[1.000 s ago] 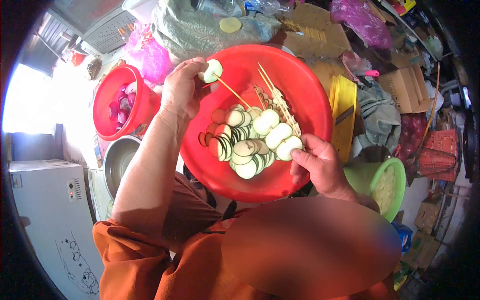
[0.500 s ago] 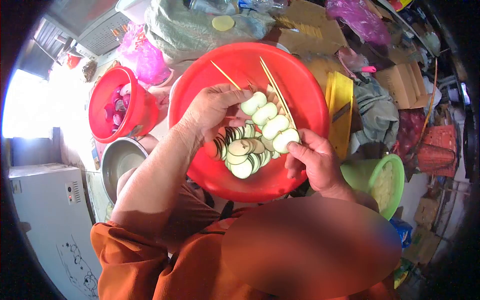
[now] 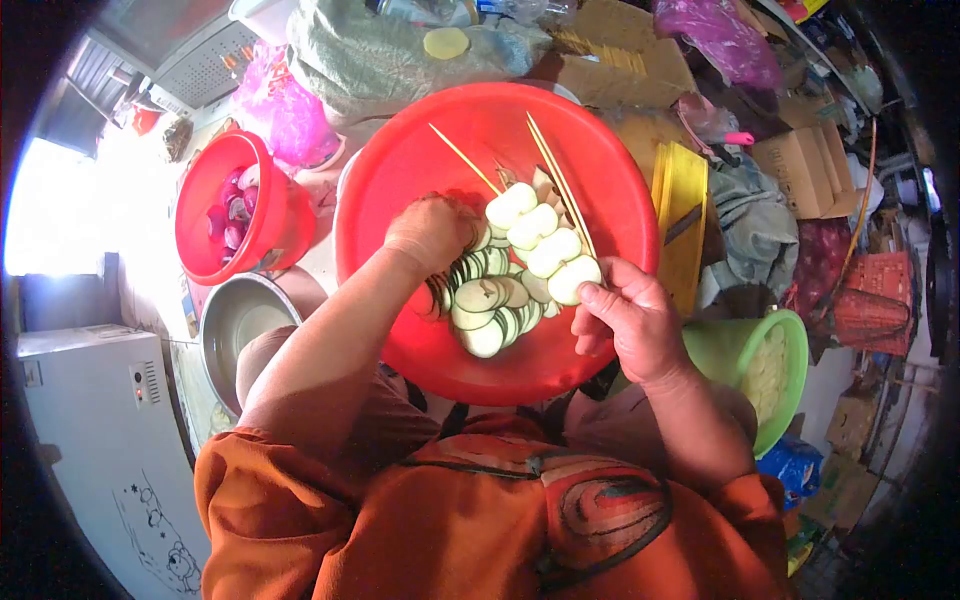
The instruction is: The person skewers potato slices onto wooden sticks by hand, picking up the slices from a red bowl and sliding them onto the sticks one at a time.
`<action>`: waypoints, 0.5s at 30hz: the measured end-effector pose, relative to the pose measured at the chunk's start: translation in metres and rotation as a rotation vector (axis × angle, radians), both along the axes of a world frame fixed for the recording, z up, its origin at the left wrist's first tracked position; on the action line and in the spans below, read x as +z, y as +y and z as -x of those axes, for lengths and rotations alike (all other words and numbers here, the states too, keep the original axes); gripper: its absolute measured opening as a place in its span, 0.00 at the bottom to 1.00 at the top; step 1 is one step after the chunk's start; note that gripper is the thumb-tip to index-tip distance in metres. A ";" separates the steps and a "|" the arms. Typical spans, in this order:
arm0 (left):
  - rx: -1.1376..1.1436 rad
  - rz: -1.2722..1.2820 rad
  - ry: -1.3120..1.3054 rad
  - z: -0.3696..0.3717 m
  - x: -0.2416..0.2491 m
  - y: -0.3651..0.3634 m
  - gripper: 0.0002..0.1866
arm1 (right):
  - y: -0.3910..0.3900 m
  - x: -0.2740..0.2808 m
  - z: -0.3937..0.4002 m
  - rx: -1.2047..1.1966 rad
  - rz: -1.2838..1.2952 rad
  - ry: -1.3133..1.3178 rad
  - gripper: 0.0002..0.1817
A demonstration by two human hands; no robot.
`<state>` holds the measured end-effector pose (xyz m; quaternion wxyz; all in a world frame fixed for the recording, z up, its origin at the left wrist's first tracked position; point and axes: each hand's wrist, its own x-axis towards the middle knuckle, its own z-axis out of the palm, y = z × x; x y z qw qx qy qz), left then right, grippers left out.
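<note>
My right hand (image 3: 635, 322) is closed on the lower end of a skewer of pale eggplant slices (image 3: 538, 240); the slices sit in a row, and the bare stick runs on to the upper left. Under it, inside a big red basin (image 3: 395, 135), lies a pile of round eggplant slices with dark skin edges (image 3: 483, 337). My left hand (image 3: 432, 232) is down at the left edge of that pile, back of the hand up, with its fingers hidden below. Several thin bamboo skewers (image 3: 560, 185) lean along the basin's right side, close to the skewered slices.
Left of the basin stand a red bucket with purple onions (image 3: 268, 215) and a metal bowl (image 3: 215, 335). On the right are a yellow slicer board (image 3: 682, 235) and a tipped green bucket (image 3: 797, 375) of pale pieces. A white cabinet (image 3: 90, 400) stands at far left.
My left hand has let go of the skewered slices and moved down and left to the pile in the basin. My right hand still holds the skewer in nearly the same place.
</note>
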<state>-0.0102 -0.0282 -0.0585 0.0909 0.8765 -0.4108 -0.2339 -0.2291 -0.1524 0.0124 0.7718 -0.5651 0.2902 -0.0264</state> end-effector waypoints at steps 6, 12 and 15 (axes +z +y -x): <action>0.153 0.084 0.022 -0.008 0.008 0.005 0.17 | -0.001 0.002 0.003 0.023 0.022 -0.019 0.07; 0.023 -0.036 -0.060 -0.012 0.001 0.009 0.15 | 0.002 0.006 0.002 0.031 0.015 0.038 0.08; -0.019 0.017 -0.178 -0.007 0.002 0.010 0.12 | 0.004 0.005 0.001 0.032 0.019 0.019 0.08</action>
